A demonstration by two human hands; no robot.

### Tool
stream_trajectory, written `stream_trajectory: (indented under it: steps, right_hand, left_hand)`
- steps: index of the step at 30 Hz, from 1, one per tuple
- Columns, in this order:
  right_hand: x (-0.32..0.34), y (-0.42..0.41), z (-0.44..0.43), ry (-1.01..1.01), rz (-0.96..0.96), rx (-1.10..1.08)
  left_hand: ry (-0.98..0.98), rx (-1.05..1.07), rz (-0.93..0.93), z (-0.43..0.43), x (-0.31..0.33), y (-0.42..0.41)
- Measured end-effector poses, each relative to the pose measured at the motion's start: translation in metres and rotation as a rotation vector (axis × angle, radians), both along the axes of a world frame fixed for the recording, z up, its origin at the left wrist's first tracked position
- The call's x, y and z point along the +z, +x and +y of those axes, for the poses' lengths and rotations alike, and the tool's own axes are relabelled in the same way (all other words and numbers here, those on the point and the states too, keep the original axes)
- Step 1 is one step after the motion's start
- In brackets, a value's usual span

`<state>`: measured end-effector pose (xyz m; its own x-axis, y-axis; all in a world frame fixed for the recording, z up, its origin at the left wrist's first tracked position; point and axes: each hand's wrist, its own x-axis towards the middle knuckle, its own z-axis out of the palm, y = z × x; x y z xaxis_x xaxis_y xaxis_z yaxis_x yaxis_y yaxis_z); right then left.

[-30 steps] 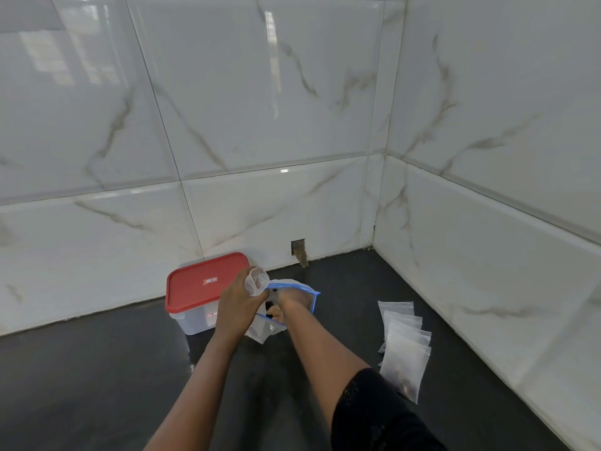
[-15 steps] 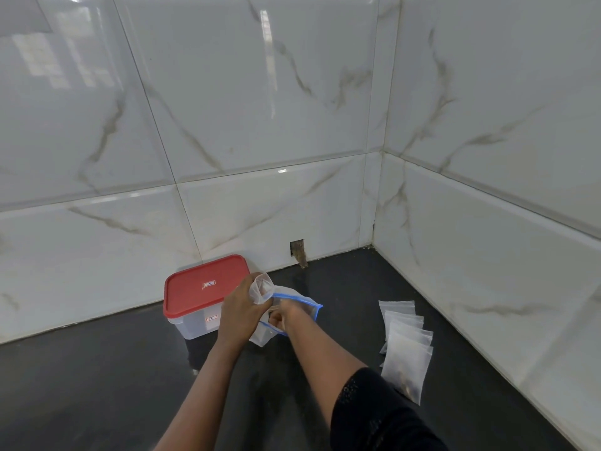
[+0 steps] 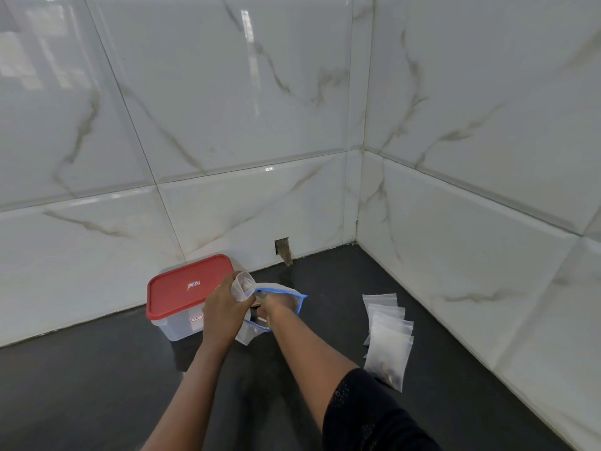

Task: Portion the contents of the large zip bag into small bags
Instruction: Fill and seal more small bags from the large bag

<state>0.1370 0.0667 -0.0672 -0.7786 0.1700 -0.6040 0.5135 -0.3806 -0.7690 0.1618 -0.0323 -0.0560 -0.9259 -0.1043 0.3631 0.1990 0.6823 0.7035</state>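
Box point(image 3: 182, 288) L by back wall point(image 3: 227, 125); zip bag point(image 3: 248, 333) just R; small bags point(image 3: 387, 336) further R

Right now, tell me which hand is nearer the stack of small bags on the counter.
Right. The right hand reaches into the large zip bag, left of the stack; the left hand grips a small bag farther left, by the red-lidded container.

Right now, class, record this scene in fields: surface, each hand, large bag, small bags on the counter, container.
Surface: dark countertop, white tiled corner
Left hand: grips an open small bag, mouth up
Right hand: reaches inside the large zip bag; fingers unclear
Large zip bag: clear, blue rim, open
Row of small bags: lies overlapping at right; nearest holds brownish contents
Container: clear, red lid on, behind left hand
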Motion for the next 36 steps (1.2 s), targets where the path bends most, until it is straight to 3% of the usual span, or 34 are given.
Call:
stream_trajectory:
  steps: [3, 9, 15, 25, 36]
  right_hand:
    - [0.003, 0.005, -0.004, -0.172, -0.022, -0.109]
    - [0.014, 0.015, -0.013, -0.05, -0.03, -0.133]
    - [0.019, 0.025, -0.019, -0.057, -0.006, -0.289]
    - [0.015, 0.034, -0.019, 0.043, 0.046, -0.247]
    - [0.017, 0.038, -0.016, -0.012, -0.031, -0.205]
  left_hand:
    - [-0.007, 0.029, -0.025, 0.001, 0.001, 0.002]
    - [-0.003, 0.057, -0.026, 0.001, 0.004, 0.008]
    - [-0.01, 0.067, -0.045, 0.003, 0.006, 0.014]
    - [0.01, 0.06, -0.087, 0.006, 0.006, 0.015]
    - [0.009, 0.03, -0.067, 0.003, 0.0, 0.012]
